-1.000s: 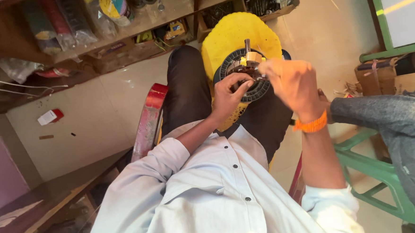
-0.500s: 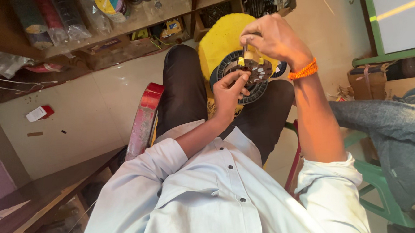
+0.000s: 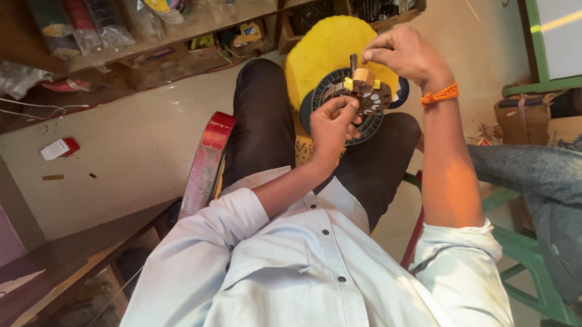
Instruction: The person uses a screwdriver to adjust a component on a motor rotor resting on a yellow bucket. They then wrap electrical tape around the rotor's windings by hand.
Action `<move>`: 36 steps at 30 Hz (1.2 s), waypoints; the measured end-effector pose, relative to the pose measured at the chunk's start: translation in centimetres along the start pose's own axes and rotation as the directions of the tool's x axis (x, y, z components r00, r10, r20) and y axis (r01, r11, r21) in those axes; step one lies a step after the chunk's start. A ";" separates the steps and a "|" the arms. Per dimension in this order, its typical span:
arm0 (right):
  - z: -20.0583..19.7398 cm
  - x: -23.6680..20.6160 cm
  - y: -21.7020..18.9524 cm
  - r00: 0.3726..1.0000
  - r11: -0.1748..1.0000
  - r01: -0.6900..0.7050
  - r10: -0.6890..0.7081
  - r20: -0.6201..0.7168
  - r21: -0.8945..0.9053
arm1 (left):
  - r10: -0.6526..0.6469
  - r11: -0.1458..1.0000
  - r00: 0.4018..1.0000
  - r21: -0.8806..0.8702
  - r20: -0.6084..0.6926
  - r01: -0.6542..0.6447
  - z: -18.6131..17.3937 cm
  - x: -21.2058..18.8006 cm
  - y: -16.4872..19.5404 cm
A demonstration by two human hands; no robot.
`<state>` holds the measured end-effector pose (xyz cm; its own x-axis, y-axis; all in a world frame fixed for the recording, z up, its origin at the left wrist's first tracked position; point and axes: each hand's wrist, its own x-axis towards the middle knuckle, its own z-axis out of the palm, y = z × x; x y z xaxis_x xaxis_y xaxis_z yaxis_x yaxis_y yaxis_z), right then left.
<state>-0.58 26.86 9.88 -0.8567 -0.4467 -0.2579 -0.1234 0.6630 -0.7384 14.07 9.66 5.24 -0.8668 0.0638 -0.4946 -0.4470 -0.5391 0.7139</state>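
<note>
My left hand [image 3: 332,125] grips a small round dark slotted motor core [image 3: 369,96] from below, over my lap. Yellow and tan insert pieces [image 3: 361,77] and a short shaft stick up from the core. My right hand [image 3: 405,55], with an orange thread band at the wrist, reaches from the right and pinches the insert pieces at the core's top. Behind the core lie a black ring-shaped spool [image 3: 317,97] and a round yellow object [image 3: 328,45], both partly hidden by my hands.
A long red object [image 3: 205,165] leans by my left leg. A small red-and-white box [image 3: 58,148] lies on the pale floor. Shelves [image 3: 165,50] with wrapped rolls run along the top. Another person's grey trouser leg [image 3: 544,177] and a green stool [image 3: 532,263] are at the right.
My right hand has risen from beside the core to its top and now pinches the inserts. My left hand has kept its hold. The view has shifted slightly.
</note>
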 end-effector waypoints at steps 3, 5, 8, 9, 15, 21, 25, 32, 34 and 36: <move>0.1 -0.4 0.5 0.999 0.995 -0.050 0.051 -0.003 0.088 | -0.031 0.999 1.000 -0.016 -0.003 0.031 0.9 -0.2 -0.2; 0.1 -0.3 0.1 0.998 0.994 -0.058 0.060 -0.021 0.091 | -0.029 0.999 1.000 -0.023 -0.001 0.029 1.2 -0.2 -0.3; 0.2 -0.4 -1.1 0.996 0.997 -0.030 0.036 -0.084 0.068 | 0.018 0.998 1.000 -0.053 0.012 -0.018 1.0 -0.2 -0.4; 0.3 -0.3 -1.5 0.994 0.997 0.003 0.005 -0.113 0.072 | 0.056 0.996 0.998 -0.072 0.021 -0.054 0.8 -0.2 -0.5; 0.8 -0.3 -1.5 0.983 0.999 0.022 -0.014 -0.184 0.043 | 0.153 0.987 0.988 0.042 0.010 -0.153 0.5 0.1 -1.1; 2.8 -0.2 1.6 0.982 0.986 -0.119 0.134 -0.134 0.119 | 0.129 0.987 0.991 0.099 -0.019 -0.127 0.8 -0.1 -0.6; 3.7 -0.9 3.6 0.947 0.956 -0.292 0.294 -0.128 0.034 | 0.150 0.942 0.987 0.311 -0.062 -0.123 0.7 -0.1 0.0; 1.6 -5.4 5.3 0.912 0.935 -0.331 0.351 -0.211 0.126 | 0.470 0.726 0.880 0.539 0.064 -0.427 -0.9 -2.1 1.2; 0.5 -6.7 5.0 0.914 0.949 -0.300 0.314 -0.255 0.095 | 0.585 0.669 0.800 0.477 0.134 -0.570 -1.5 -2.4 2.0; -0.1 -7.2 4.5 0.930 0.959 -0.211 0.257 -0.263 0.190 | 0.747 0.328 0.592 0.606 0.303 -0.725 -2.4 -1.2 3.5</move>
<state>4.97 33.14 8.48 -0.9603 -0.0870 -0.2651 0.1574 0.6157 -0.7721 14.08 5.72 7.12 -0.9137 -0.1107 0.3909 0.3475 0.2855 0.8931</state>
